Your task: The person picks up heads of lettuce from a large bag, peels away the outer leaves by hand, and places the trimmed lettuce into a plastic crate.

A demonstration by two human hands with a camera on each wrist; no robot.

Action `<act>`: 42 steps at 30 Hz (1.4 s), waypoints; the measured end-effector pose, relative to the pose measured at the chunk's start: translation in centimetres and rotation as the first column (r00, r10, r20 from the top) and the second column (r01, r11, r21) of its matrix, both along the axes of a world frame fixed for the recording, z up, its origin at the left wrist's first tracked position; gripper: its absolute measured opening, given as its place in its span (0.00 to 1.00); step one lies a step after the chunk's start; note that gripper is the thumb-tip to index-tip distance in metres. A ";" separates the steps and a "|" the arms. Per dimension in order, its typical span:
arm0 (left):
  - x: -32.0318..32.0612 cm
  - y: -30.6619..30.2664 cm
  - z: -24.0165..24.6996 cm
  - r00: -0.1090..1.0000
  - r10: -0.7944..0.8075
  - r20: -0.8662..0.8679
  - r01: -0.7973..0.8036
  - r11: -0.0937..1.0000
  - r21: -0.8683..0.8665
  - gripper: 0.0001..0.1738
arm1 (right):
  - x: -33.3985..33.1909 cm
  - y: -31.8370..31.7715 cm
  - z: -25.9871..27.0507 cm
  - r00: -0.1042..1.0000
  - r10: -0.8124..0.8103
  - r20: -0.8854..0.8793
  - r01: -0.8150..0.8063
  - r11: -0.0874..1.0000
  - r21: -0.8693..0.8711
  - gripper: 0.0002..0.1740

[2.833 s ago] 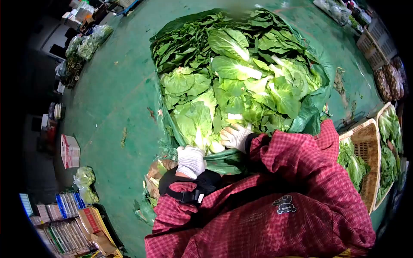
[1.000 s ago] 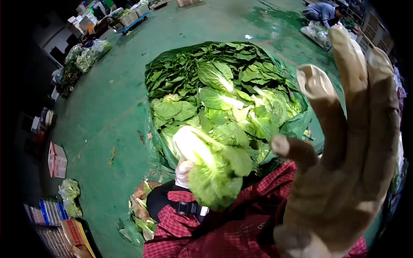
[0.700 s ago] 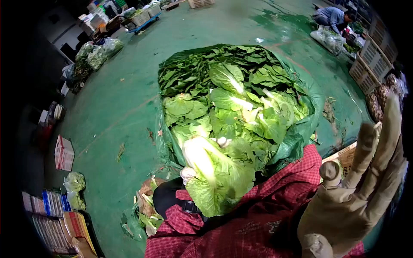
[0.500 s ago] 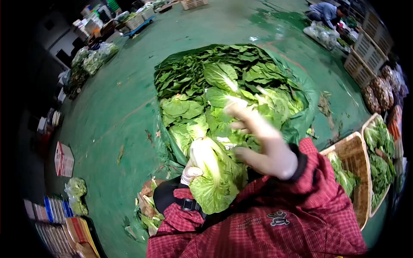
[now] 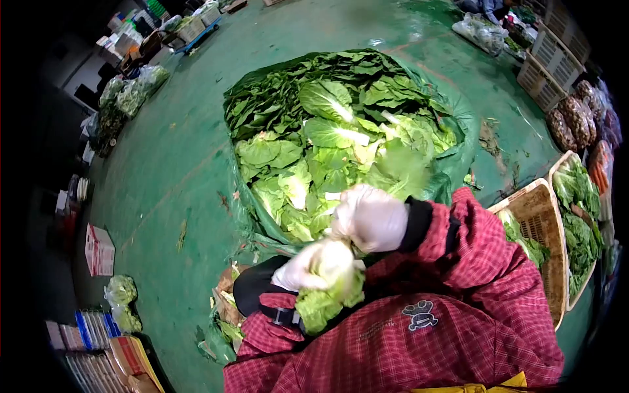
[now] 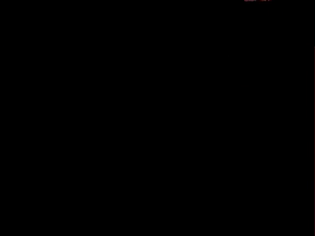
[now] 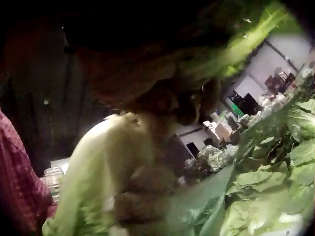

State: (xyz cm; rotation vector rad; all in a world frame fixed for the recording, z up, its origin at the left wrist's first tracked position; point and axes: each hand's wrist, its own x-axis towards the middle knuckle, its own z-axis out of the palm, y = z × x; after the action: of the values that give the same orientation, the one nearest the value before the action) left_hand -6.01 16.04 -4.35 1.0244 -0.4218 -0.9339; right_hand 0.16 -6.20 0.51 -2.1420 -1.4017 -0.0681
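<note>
In the head view my gloved left hand [image 5: 304, 270] grips a head of Chinese cabbage [image 5: 331, 295], its leaves hanging toward my lap. Right beside its top is my gloved right hand [image 5: 370, 217], blurred, with fingers curled. A blurred green cabbage leaf [image 5: 401, 171] sticks out beyond that hand. The right wrist view shows the pale cabbage base up close, left-hand fingers [image 7: 142, 201] around it, and a ribbed leaf at the top right by the dark right hand. Ahead lies a large green plastic sack [image 5: 458, 164] full of loose leaves. The left wrist view is almost black.
Yellow crates [image 5: 557, 288] with leafy cabbages stand to my right. Trimmed leaf scraps [image 5: 226, 308] lie by my left arm. Stacked crates [image 5: 547, 69] and bagged produce line the far right; a white-red box [image 5: 99, 249] sits on the left floor.
My left hand has lifted the cabbage from the sack's near edge. My right hand, spread open near the camera earlier, has come down to the cabbage and curled, a leaf now in it.
</note>
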 end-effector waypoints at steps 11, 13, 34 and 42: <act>0.8 -4.9 0.8 0.854 0.517 0.049 -0.515 0.856 -0.055 0.54 | -2.3 -4.0 -2.5 0.779 0.045 -0.625 0.089 0.979 0.181 0.67; 3.2 -7.3 -0.6 0.688 0.402 0.604 -0.542 0.838 0.059 0.59 | -2.6 -4.8 -3.9 0.416 -0.008 -0.909 0.250 0.962 0.106 0.63; 19.2 2.9 -15.7 0.307 -0.939 -0.157 -0.584 -0.316 0.747 0.46 | -37.5 -47.7 -6.7 0.433 -0.165 -0.886 0.316 -0.893 0.320 0.20; 20.1 6.6 -7.4 0.587 -0.504 0.634 -0.591 0.268 0.760 0.39 | -47.7 -46.2 -28.4 0.327 0.056 -0.943 -0.021 -0.998 -0.066 0.34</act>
State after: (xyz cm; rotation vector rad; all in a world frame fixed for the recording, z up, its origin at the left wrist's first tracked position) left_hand 14.12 22.66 -11.71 2.7804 -0.5565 -0.4601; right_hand -47.50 -52.44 -27.85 -0.1031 1.1570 -1.3344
